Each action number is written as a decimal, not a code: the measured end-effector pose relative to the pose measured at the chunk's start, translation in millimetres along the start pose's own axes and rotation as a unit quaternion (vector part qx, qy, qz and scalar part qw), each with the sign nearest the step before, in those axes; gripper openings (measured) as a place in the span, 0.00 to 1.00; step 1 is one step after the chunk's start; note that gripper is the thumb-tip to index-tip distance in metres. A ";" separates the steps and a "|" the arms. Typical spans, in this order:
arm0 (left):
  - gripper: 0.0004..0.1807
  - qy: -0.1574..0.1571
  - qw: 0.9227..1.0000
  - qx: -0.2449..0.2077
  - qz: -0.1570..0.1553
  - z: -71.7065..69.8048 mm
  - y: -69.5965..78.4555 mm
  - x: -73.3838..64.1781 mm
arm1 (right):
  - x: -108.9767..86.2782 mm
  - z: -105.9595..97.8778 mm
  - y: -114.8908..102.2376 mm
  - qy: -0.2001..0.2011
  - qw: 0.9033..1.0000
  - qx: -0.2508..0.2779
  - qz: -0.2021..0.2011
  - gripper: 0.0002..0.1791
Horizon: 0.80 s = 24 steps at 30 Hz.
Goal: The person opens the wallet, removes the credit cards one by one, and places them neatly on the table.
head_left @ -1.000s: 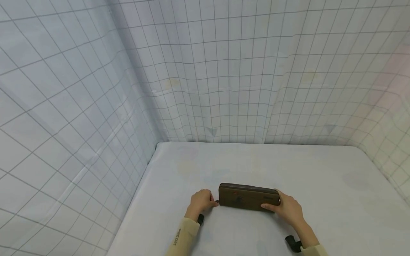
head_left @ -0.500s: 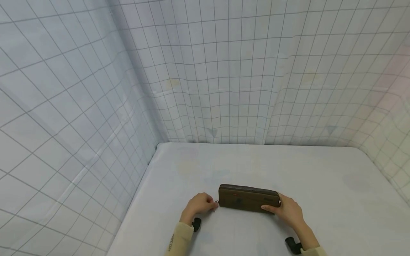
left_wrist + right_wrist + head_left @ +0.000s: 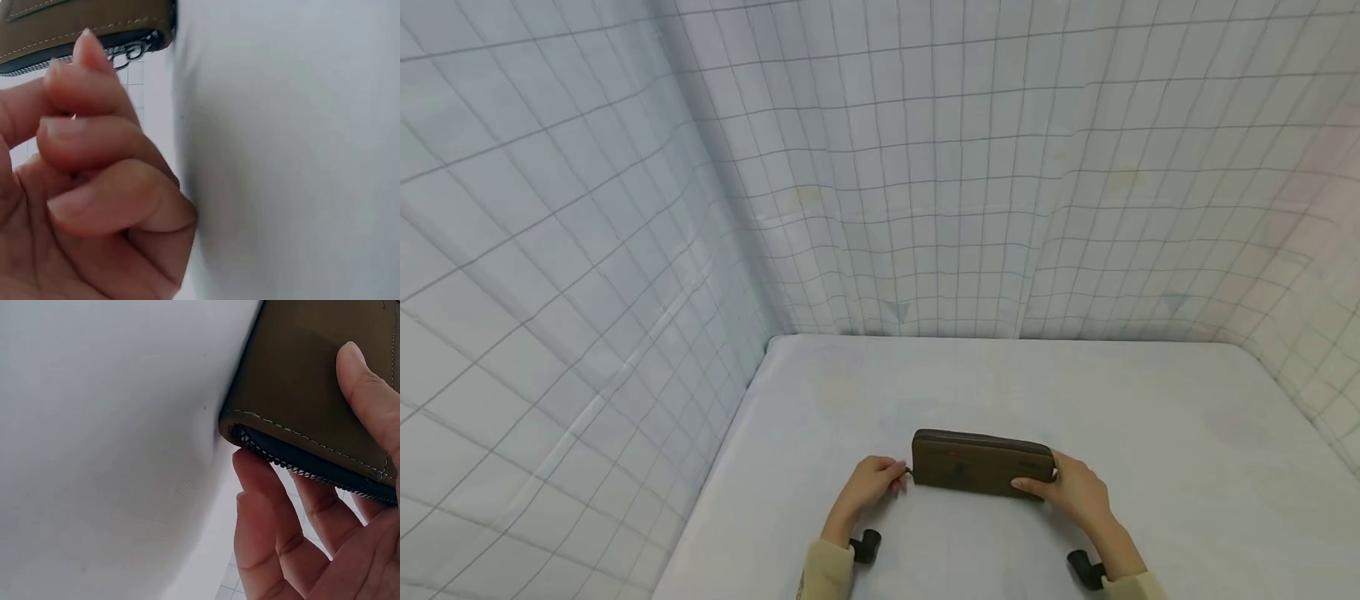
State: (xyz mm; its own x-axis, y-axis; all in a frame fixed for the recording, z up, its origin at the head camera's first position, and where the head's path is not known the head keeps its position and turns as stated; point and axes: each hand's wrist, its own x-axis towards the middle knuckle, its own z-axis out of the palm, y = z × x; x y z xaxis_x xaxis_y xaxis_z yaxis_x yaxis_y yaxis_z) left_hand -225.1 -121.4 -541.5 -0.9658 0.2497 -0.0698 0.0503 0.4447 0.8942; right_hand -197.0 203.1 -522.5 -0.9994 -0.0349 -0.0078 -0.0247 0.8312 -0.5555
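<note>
White gridded curtains [image 3: 962,167] hung around white table [image 3: 827,400]. Brown wallet [image 3: 973,464] stood on long edge on table, between hands. Left hand [image 3: 871,483] re-angled within last half second at wallet's left end, fingers now pointed at zip pull [image 3: 135,50] — seemingly pinched, contact partly hidden. Wallet's right end gripped by right hand [image 3: 1078,493], thumb on front; hold unchanged. Wallet barely shifted, so zip pull judged not drawn along yet. Counted: one wallet, one zip pull visible, two hands, two black wrist cameras [image 3: 868,547] — one per wrist.
</note>
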 end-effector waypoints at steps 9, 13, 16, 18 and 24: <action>0.22 0.024 0.998 -0.060 -0.013 2.1 3.9 -1.7 | -1.2 0.5 0.1 0.008 1.000 -0.016 0.003 0.43; 0.22 0.023 0.997 -0.072 -0.012 0.6 7.4 1.0 | -0.6 1.3 0.6 0.013 1.000 -0.018 -0.001 0.43; 0.22 0.025 0.997 -0.076 -0.009 1.0 9.5 2.8 | -0.2 1.4 0.9 0.015 1.000 -0.015 0.000 0.42; 0.22 0.029 0.996 -0.080 -0.008 2.0 10.0 3.1 | 0.0 1.5 0.9 0.014 1.000 -0.014 0.000 0.43; 0.22 0.038 0.993 -0.115 -0.013 3.4 11.9 2.6 | 1.1 0.7 1.1 0.012 1.000 -0.017 -0.005 0.43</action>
State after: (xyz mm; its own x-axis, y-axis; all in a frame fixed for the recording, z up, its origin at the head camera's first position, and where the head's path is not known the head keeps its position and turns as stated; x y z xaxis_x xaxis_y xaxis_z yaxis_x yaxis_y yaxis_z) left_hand -226.1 -112.6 -532.6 -0.9829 0.1709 -0.0689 -0.0263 0.2400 0.9704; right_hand -198.1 203.6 -523.6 -0.9994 -0.0307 0.0187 -0.0360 0.8496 -0.5261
